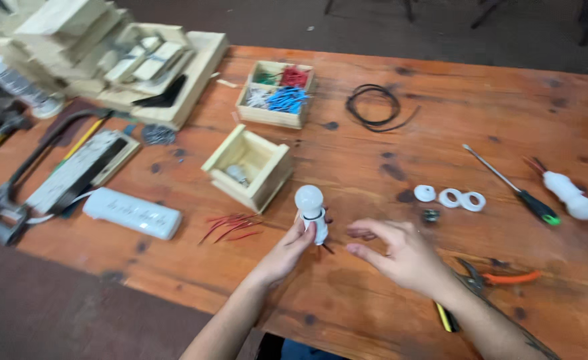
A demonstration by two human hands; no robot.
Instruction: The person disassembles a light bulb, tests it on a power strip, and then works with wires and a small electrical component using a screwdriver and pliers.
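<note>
My left hand (287,252) grips a white lamp holder with a small white bulb (310,200) screwed into it, held upright just above the wooden table (374,153). Thin red and black wires hang below the holder. A short way to the right, my right hand (400,253) hovers with its fingers curled and apart, holding nothing. A bundle of loose red wires (230,227) lies left of the left hand.
A small open wooden box (248,167) and a box of coloured wire pieces (277,93) stand behind. A white power strip (132,212), black wire coil (372,105), white rings (450,197), green-handled screwdriver (514,188), orange pliers (500,277) and stacked wooden trays (114,53) lie around.
</note>
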